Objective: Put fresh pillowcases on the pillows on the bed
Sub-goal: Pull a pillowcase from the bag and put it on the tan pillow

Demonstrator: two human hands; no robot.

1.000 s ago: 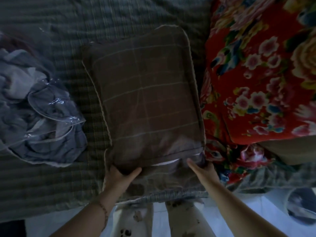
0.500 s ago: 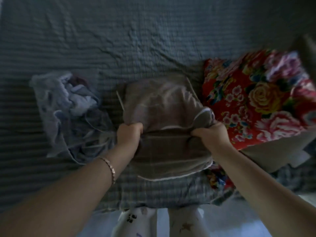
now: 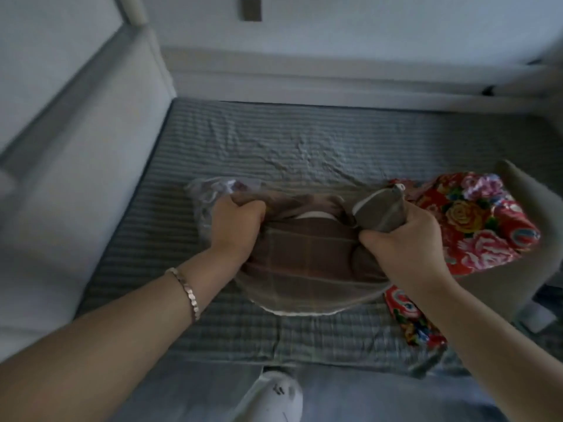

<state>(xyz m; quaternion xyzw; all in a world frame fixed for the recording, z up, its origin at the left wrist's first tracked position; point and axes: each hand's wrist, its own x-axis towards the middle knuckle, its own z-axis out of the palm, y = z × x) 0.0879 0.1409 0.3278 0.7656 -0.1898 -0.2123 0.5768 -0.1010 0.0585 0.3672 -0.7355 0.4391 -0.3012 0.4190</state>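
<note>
Both hands, the left hand (image 3: pixel 236 222) at 9 o'clock and the right hand (image 3: pixel 402 236) at 3 o'clock, are fisted on the brown pillowcase (image 3: pixel 304 263) at the near edge of the bed (image 3: pixel 274 147), apparently to hold its mouth open over the pillow (image 3: pixel 315 215).

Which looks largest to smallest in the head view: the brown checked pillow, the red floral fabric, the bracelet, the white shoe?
1. Brown checked pillow
2. Red floral fabric, close behind, partly hidden
3. White shoe, though its nearness to the camera enlarges it and the frame cuts it off
4. Bracelet
</note>
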